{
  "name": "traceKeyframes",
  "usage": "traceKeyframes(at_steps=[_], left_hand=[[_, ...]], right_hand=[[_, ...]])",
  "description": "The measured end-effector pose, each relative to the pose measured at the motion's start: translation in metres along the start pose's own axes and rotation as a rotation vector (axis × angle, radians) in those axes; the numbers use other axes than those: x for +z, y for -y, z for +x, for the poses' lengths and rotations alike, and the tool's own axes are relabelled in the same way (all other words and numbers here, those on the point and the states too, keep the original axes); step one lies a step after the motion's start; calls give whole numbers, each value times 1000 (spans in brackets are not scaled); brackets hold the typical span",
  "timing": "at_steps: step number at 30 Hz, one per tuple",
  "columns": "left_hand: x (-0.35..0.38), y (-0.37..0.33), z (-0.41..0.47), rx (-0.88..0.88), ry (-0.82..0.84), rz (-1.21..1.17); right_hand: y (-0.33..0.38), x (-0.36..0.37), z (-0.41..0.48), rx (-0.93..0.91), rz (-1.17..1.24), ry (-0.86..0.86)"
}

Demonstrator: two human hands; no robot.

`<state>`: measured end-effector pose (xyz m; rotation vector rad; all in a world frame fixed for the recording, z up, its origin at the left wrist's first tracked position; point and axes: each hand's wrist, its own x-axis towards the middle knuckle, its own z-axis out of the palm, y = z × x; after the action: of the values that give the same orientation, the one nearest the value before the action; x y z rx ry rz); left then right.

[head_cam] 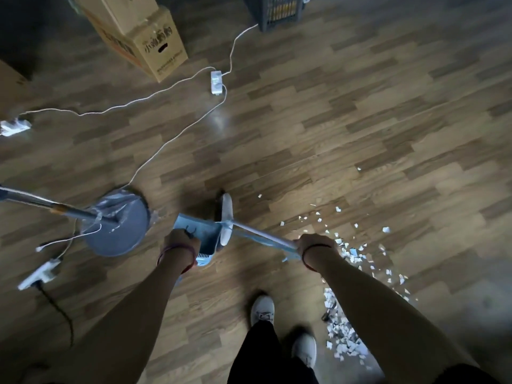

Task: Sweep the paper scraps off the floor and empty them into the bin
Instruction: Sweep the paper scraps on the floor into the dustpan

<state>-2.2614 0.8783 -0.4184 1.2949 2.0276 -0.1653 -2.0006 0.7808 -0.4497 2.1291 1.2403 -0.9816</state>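
Note:
White and pale blue paper scraps (pixel 357 253) lie scattered on the wooden floor at the right, with a denser heap (pixel 342 339) beside my right forearm. My left hand (pixel 180 241) is shut on the top of a light blue dustpan (pixel 198 230) that stands on the floor. My right hand (pixel 317 246) is shut on the pale broom handle (pixel 260 232), which runs left to the white broom head (pixel 225 217) resting against the dustpan. A dark slatted bin (pixel 278 11) stands at the far top edge.
A lamp stand with a round grey base (pixel 116 227) and a slanted pole stands just left of the dustpan. White cables and power strips (pixel 216 82) trail across the floor. Cardboard boxes (pixel 138 34) stand at the top left. My white shoes (pixel 263 310) are below the broom.

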Motion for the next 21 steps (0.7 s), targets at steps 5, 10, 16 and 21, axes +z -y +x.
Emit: traceKeyframes(at_steps=[5, 10, 16, 21], left_hand=[[34, -74, -39, 109, 127, 105], [97, -118, -74, 239, 257, 220], [170, -146, -150, 408, 389, 341], [218, -151, -231, 544, 387, 459]], right_hand=[[-89, 14, -24, 143, 34, 16], [-178, 49, -81, 284, 94, 8], [-257, 124, -158, 561, 319, 38], [-306, 188, -213, 684, 462, 39]])
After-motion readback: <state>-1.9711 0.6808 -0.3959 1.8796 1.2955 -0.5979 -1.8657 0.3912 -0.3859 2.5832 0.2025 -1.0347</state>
